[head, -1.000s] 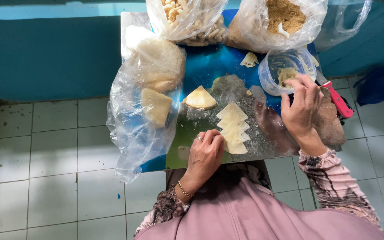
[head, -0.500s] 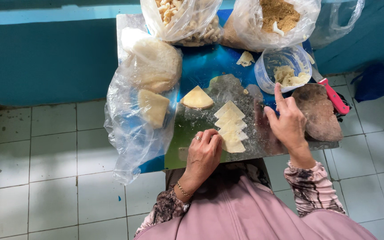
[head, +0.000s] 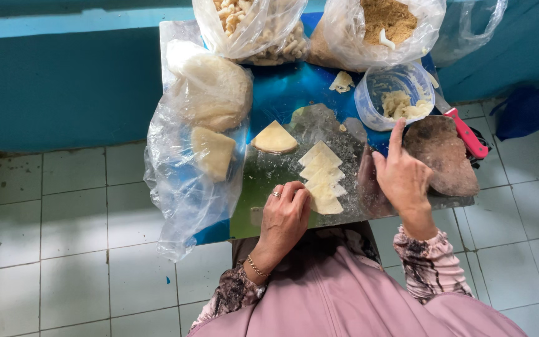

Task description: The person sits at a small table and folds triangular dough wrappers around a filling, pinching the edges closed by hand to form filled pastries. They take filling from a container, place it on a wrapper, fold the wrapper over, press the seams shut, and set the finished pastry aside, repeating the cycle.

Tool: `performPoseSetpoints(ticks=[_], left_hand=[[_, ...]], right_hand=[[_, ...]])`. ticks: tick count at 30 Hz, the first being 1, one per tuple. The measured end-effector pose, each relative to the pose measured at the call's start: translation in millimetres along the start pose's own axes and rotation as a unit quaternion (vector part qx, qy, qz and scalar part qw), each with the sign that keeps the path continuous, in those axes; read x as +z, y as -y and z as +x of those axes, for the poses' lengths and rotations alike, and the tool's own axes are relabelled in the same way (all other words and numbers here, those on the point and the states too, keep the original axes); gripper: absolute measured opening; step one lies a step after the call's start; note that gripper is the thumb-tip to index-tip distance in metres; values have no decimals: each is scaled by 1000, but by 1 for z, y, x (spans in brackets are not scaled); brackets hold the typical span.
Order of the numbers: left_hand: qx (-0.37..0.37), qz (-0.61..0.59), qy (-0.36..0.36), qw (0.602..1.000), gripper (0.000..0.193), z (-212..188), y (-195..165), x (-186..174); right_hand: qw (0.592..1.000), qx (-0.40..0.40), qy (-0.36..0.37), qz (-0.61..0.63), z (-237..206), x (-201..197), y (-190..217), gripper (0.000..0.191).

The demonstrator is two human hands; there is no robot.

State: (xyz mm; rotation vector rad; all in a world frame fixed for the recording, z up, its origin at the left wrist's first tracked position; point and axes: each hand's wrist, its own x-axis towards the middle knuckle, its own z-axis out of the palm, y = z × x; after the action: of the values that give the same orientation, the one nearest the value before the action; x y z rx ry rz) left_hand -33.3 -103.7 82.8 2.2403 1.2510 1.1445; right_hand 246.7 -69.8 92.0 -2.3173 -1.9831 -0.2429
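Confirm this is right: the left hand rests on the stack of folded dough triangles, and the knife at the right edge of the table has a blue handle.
Not quite. The head view shows the knife has a red handle, not blue. The left hand does rest on the stack of folded dough triangles.
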Motion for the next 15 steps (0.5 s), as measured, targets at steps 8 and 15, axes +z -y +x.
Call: performPoseSetpoints(ticks=[8, 15], left_hand=[[5, -3, 1, 1000, 10, 1, 0, -1], [-1, -6, 0, 1000, 10, 0, 1, 1]], right_hand=[[917, -97, -124, -367, 16, -22, -12, 62], [954, -242, -136, -110, 31, -52, -28, 21]])
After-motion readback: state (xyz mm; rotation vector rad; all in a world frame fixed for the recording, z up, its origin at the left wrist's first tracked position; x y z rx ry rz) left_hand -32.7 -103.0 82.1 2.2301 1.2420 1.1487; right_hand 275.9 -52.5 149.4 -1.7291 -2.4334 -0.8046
